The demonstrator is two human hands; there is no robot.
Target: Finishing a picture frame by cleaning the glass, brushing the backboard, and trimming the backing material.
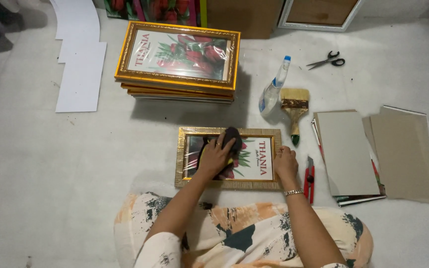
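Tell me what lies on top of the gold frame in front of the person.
On the frame, the left hand presses a dark cloth onto the flower picture; the right hand rests on its right edge. The picture's middle is hidden under hand and cloth.

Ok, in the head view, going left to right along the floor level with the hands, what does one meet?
Gold-framed flower picture with the left hand pressing a dark cloth → right hand on the frame's right edge → red utility knife → stack of grey card sheets → loose brown card sheet.
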